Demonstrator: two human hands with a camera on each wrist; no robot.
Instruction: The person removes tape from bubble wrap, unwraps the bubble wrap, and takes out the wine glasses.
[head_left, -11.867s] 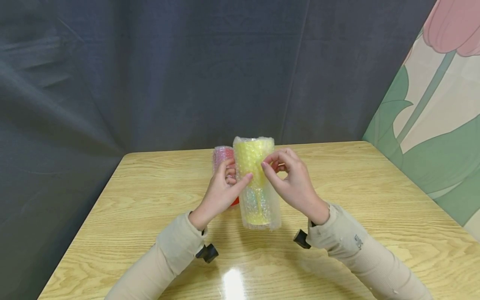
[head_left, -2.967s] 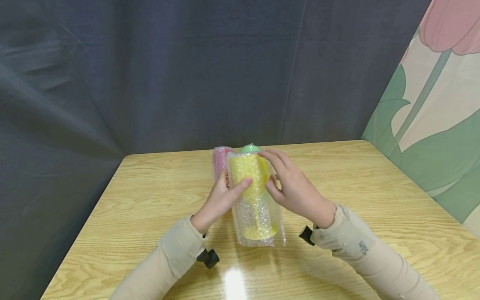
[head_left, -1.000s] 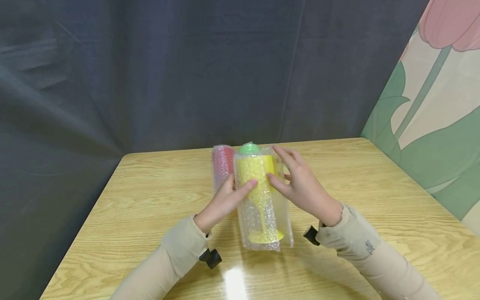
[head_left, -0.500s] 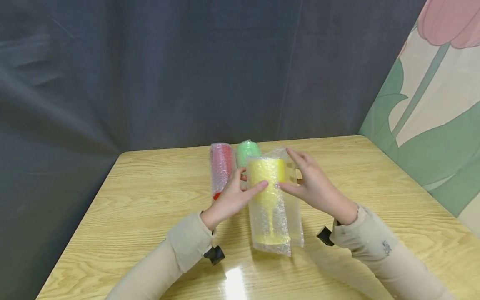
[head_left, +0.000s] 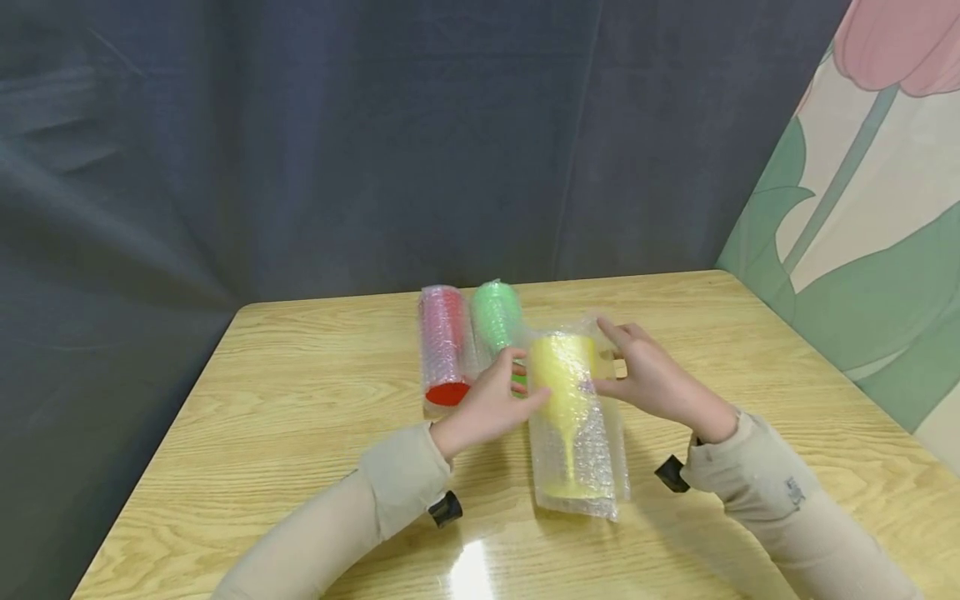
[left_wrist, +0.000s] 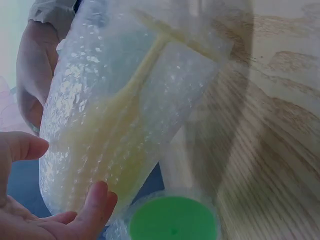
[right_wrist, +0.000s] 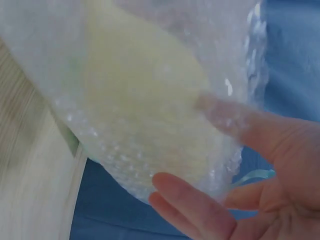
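A yellow stemmed goblet (head_left: 564, 379) in clear bubble wrap stands tilted in front of me, its bowl up and its round foot low. The right hand (head_left: 660, 379) holds it at the upper right; in the right wrist view the thumb (right_wrist: 220, 112) shows blurred through the film and the fingers (right_wrist: 187, 200) spread across the wrap. My left hand (head_left: 491, 404) is at the goblet's left side, thumb over the wrap's edge, fingertips beside it; the left wrist view shows thumb and fingers (left_wrist: 95, 207) wide apart. How firmly they touch is unclear.
Behind the left hand lie a red goblet (head_left: 447, 392) and a green goblet (head_left: 497, 312), each in bubble wrap. The wooden table (head_left: 300, 400) ends at a dark curtain (head_left: 412, 150) at the back. A wall with tulip pattern (head_left: 885, 250) rises at the right.
The yellow goblet and both hands have moved to the right and nearer, uncovering the red and green goblets. The left fingers have come out from behind the wrap and loosened.
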